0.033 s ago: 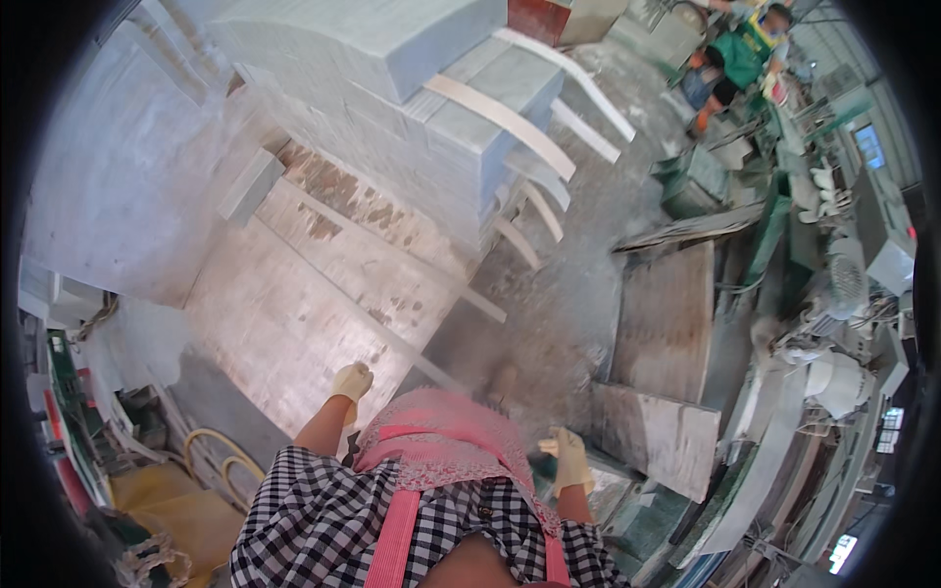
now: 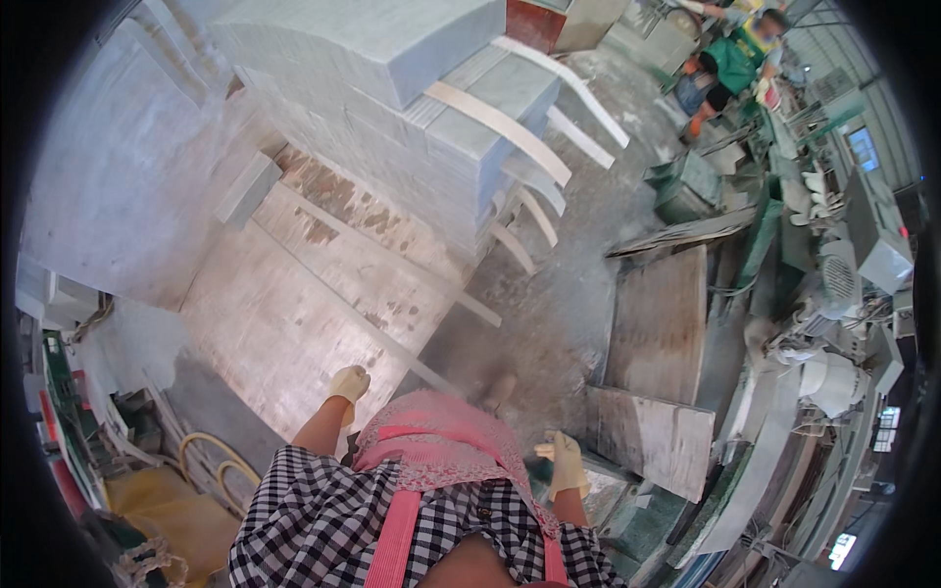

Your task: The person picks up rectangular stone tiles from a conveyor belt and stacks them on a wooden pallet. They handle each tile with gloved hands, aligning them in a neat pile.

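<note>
My left hand (image 2: 349,383), in a pale cream glove, is curled into a fist with nothing showing in it. It hangs above a pale wooden board (image 2: 294,323) on the floor, apart from it. On my right side, my right hand (image 2: 567,465), in a matching glove, has its fingers loosely bent and partly apart, one pointing left. Nothing shows in it. The nearest thing to it is a worn board (image 2: 652,441) leaning at the right. Two thin strips (image 2: 353,318) lie along the pale board, with a grey block (image 2: 248,191) at their far end.
A tall stack of grey slabs (image 2: 343,137) stands ahead, with curved pale strips (image 2: 510,127) jutting from it. Machinery with a motor (image 2: 839,279) lines the right. A co-worker (image 2: 735,64) is at the far right. A yellow hose (image 2: 211,461) coils at lower left.
The view has shifted slightly, so things on the right sit a little further left. My right hand has turned a little, and my left hand stays a fist.
</note>
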The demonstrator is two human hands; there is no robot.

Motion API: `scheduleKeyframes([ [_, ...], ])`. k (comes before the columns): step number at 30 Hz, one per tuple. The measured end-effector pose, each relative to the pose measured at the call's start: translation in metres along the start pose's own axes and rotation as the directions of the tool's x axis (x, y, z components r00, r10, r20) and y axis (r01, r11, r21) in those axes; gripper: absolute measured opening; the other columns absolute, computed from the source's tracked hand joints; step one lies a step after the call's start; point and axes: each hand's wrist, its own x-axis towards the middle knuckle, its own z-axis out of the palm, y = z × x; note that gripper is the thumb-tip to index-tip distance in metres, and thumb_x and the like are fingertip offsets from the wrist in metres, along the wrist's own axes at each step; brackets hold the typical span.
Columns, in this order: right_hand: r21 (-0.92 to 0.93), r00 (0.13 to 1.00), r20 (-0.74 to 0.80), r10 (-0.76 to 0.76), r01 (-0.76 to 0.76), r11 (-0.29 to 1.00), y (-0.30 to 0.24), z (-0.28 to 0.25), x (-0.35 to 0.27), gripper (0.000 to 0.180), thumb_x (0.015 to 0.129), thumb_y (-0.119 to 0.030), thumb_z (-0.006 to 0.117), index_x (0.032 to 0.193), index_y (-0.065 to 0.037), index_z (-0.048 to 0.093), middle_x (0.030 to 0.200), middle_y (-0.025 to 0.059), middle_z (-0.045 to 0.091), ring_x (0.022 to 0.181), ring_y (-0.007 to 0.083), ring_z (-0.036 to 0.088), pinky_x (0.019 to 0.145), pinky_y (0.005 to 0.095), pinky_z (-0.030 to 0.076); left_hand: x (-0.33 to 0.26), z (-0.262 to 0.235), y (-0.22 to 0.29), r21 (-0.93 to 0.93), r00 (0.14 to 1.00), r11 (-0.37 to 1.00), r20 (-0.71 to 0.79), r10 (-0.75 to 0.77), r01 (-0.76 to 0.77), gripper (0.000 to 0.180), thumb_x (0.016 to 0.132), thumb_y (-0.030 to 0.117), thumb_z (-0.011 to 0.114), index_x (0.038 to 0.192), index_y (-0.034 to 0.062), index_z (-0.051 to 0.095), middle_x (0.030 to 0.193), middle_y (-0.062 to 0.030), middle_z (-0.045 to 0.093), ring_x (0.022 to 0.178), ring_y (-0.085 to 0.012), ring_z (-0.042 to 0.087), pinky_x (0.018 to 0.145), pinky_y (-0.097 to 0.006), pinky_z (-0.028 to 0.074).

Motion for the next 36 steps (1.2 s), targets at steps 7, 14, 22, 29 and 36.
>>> scheduleKeyframes([
  [7,-0.061,0.996,-0.088,-0.013,0.008,0.998,0.026,-0.012,-0.053,0.039,0.103,-0.030,0.044,0.116,0.003,0.059,0.081,0.0149,0.072,0.067,0.0192,0.069,0.063,0.0265,0.053,0.048,0.002,0.008,0.025,0.987,0.987,-0.002,0.161,-0.161,0.032,0.078,0.035,0.059,0.089,0.0079,0.072,0.083,-0.0183,0.070,0.081,-0.0351,0.067,0.075,-0.042,0.053],
  [14,-0.275,0.963,-0.190,-0.191,0.134,0.952,0.029,-0.032,-0.098,0.042,0.101,-0.031,0.043,0.111,0.004,0.064,0.082,0.0164,0.072,0.070,0.0205,0.069,0.065,0.0289,0.053,0.053,0.015,0.061,-0.186,0.972,0.954,-0.021,0.235,-0.235,0.035,0.078,0.034,0.059,0.094,0.0056,0.072,0.082,-0.0180,0.070,0.082,-0.0314,0.069,0.075,-0.042,0.053],
  [22,-0.033,0.940,-0.312,-0.136,0.133,0.991,0.087,-0.090,-0.121,0.043,0.099,-0.033,0.042,0.117,0.002,0.056,0.086,0.0157,0.069,0.078,0.0205,0.064,0.075,0.0310,0.049,0.004,0.041,0.097,-0.096,0.987,0.986,0.072,0.142,-0.135,0.041,0.077,0.034,0.058,0.100,0.0026,0.071,0.100,-0.0225,0.069,0.094,-0.0401,0.067,0.084,-0.044,0.053],
  [29,0.056,0.970,-0.238,-0.058,0.073,0.996,0.186,-0.142,-0.144,0.046,0.100,-0.034,0.042,0.122,0.005,0.053,0.093,0.0198,0.068,0.083,0.0233,0.066,0.075,0.0332,0.051,-0.053,0.080,0.123,0.000,0.968,0.972,0.090,0.236,-0.237,0.040,0.077,0.036,0.062,0.100,0.0042,0.071,0.098,-0.0235,0.069,0.094,-0.0405,0.066,0.083,-0.046,0.052],
  [36,0.257,0.960,-0.275,0.043,0.031,0.966,0.238,-0.170,-0.170,0.047,0.099,-0.036,0.045,0.123,0.004,0.052,0.098,0.0210,0.068,0.085,0.0244,0.066,0.076,0.0341,0.052,-0.116,0.120,0.134,0.127,0.940,0.933,0.100,0.325,-0.337,0.038,0.073,0.035,0.063,0.094,0.0053,0.072,0.088,-0.0184,0.070,0.085,-0.0345,0.068,0.073,-0.042,0.053],
])
